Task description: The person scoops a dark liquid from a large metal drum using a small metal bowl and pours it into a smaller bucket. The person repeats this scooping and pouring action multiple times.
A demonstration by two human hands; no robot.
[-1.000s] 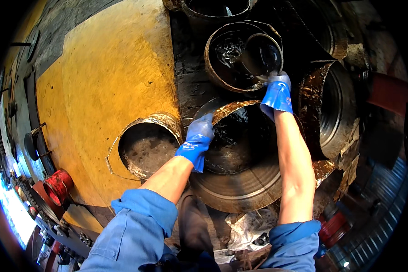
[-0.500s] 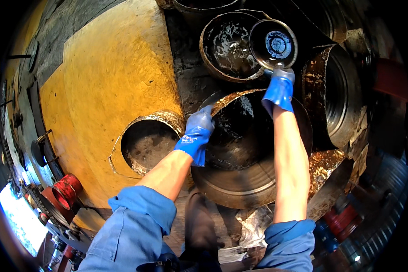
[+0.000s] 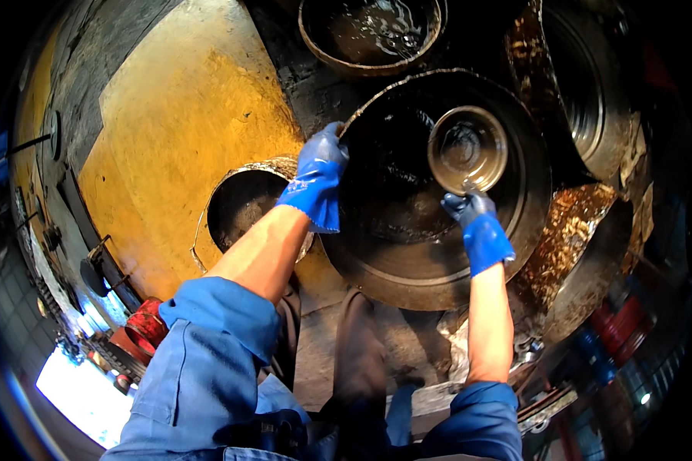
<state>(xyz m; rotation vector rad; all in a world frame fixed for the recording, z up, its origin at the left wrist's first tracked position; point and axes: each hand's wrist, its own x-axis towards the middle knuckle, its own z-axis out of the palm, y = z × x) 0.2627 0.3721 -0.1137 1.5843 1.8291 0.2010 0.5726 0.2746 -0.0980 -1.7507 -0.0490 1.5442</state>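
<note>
My right hand (image 3: 480, 224), in a blue glove, grips the near edge of a round metal bowl (image 3: 469, 146); whether it has a handle there is hidden. The bowl hangs over the mouth of a large, open metal drum (image 3: 396, 286), whose dark inside has wet, shiny patches. My left hand (image 3: 321, 163), also gloved in blue, is closed over the drum's left rim. Just left of that hand stands a smaller, crusted bucket (image 3: 242, 207) with a wire handle and a dark bottom.
Beyond the drum is a round container (image 3: 338, 67) of dark, glossy liquid. A yellow board (image 3: 184, 138) spreads out on the left. More open drums (image 3: 592, 84) lie on the right, beside a rusty, crusted metal surface (image 3: 573, 230). A red can (image 3: 148, 326) is at lower left.
My right hand has brought the bowl nearer, from above the far container to over the drum. My left hand stays on the drum's rim. The view has shifted.
</note>
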